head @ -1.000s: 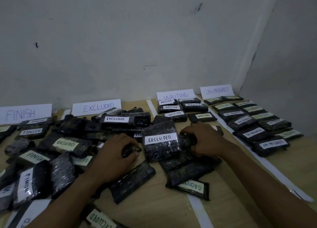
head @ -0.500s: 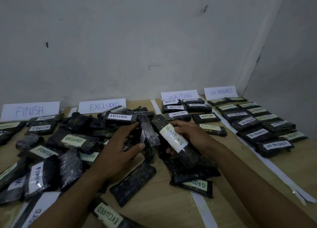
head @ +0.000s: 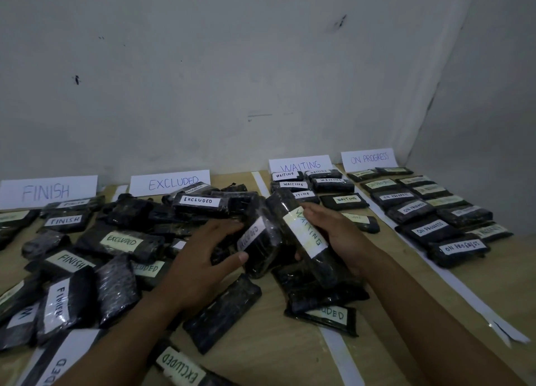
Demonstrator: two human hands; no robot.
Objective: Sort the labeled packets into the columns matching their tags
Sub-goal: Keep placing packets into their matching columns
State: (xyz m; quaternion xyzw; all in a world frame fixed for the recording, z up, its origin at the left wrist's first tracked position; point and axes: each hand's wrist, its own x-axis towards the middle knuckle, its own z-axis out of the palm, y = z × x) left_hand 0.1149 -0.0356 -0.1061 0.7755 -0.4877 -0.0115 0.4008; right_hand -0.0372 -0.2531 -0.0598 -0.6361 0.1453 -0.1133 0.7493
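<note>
two hands, each on a dark packet, above the unsorted heap

the right hand (head: pixel 333 234) is clamped around a long waiting packet (head: pixel 301 234), which lies tilted against its palm and left of it, the label facing up. the left hand (head: pixel 208 252) has fingers and thumb closed on an excluded packet (head: pixel 258 240), just right of its thumb and touching the waiting packet. both packets sit over the mixed pile (head: pixel 121 240) on the table (head: pixel 261 351), short of the waiting sign (head: pixel 300 165) and its column.
</note>
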